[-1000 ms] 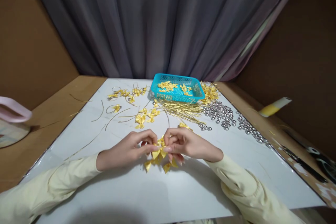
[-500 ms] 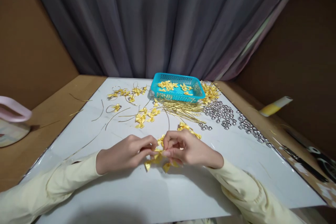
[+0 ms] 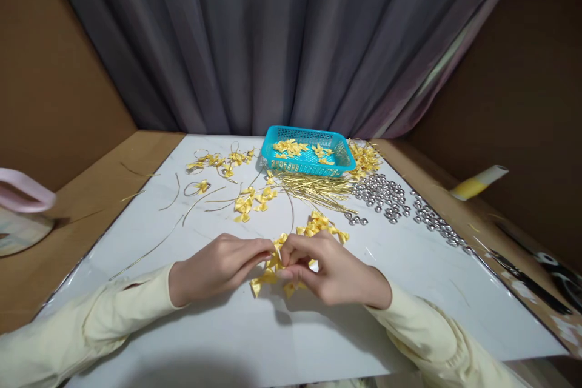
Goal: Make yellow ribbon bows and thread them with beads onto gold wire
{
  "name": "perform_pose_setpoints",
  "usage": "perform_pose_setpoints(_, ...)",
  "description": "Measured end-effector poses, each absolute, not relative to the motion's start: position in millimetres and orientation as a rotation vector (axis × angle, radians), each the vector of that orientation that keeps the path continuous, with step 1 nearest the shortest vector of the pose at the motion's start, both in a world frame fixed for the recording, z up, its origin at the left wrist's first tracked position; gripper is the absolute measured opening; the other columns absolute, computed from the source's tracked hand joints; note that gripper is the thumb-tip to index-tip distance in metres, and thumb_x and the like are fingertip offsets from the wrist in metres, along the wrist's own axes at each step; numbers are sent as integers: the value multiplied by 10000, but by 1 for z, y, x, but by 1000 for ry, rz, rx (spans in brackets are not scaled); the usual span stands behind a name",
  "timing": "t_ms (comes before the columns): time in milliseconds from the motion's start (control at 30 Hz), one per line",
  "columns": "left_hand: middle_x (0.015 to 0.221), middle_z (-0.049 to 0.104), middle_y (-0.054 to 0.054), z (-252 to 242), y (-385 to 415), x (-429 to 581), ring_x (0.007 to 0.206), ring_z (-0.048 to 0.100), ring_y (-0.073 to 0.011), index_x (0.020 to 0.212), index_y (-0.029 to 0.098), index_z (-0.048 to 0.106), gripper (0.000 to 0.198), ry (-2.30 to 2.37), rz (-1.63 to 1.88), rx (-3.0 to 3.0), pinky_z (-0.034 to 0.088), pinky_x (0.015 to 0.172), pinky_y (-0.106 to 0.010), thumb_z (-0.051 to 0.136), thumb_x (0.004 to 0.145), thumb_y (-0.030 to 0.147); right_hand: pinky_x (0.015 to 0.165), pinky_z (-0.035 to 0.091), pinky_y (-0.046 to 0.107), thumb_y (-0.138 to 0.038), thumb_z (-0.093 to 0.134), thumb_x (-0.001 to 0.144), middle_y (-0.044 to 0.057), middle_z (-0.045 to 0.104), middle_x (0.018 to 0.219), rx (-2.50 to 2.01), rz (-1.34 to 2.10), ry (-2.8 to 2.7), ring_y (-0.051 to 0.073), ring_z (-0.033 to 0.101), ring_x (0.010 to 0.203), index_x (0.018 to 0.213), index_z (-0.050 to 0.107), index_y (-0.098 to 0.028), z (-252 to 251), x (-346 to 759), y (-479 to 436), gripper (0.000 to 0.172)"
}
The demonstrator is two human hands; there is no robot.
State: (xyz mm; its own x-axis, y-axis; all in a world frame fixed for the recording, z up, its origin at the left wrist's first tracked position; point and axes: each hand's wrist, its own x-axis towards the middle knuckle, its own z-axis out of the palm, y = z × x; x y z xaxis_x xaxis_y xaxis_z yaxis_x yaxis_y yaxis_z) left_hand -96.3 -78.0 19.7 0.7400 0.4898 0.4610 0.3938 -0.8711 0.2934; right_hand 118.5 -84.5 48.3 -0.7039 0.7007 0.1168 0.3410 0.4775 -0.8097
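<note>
My left hand (image 3: 222, 268) and my right hand (image 3: 321, 267) meet near the middle of the table, fingertips almost touching. Thumb and fingers are pinched together on both. Whatever they grip is small and mostly covered by the fingers; a sliver of pale yellow shows between the tips. Under and behind them lie loose yellow ribbon bows (image 3: 262, 284). A further group of yellow bows (image 3: 318, 224) spreads just beyond my right hand.
A turquoise basket (image 3: 309, 167) with yellow bows stands at the back. Before it lie gold wire ties (image 3: 313, 189); silver beads (image 3: 382, 194) spread to the right. Finished-looking looped bows (image 3: 218, 160) sit back left. Scissors (image 3: 561, 282) lie far right, a pink-handled mug (image 3: 22, 224) far left.
Both hands stay pinched close together. The right hand has shifted slightly right and down, its wrist lower, uncovering more of the bows behind it. The left hand's fingers have straightened a little.
</note>
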Motion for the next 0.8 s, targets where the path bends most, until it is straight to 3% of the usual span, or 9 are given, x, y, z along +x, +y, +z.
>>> perform_pose_setpoints(167, 725, 657, 1, 15, -75, -97, 543, 577, -94, 980, 178, 536, 190, 723, 668, 2584, 414, 542, -184, 354, 969, 234, 513, 375, 184, -163, 525, 804, 4, 607, 589, -857, 1100, -2283, 97, 517, 503, 743, 484, -175, 49, 121, -81, 74)
perform_pose_setpoints(467, 683, 593, 20, 25, -73, -94, 569, 520, -103, 865, 177, 536, 160, 833, 255, 2305, 354, 549, -189, 428, 931, 275, 450, 296, 171, -169, 554, 775, -32, 541, 517, -955, 1232, -2495, 71, 396, 440, 721, 465, -168, 40, 128, -60, 103)
perform_pose_setpoints(633, 656, 567, 13, 29, -73, -89, 580, 523, -119, 790, 176, 497, 301, 894, 149, 2185, 368, 584, -211, 293, 968, 306, 451, 313, 177, -227, 505, 845, -32, 528, 493, -1001, 1365, -2511, 77, 429, 431, 727, 480, -161, 38, 127, -54, 137)
perform_pose_setpoints(800, 654, 566, 9, 22, -72, -90, 585, 532, -126, 779, 181, 480, 319, 890, 157, 2138, 387, 592, -218, 265, 974, 315, 502, 363, 187, -238, 383, 922, -42, 487, 461, -977, 1480, -2465, 80, 456, 447, 692, 469, -163, 35, 125, -54, 257)
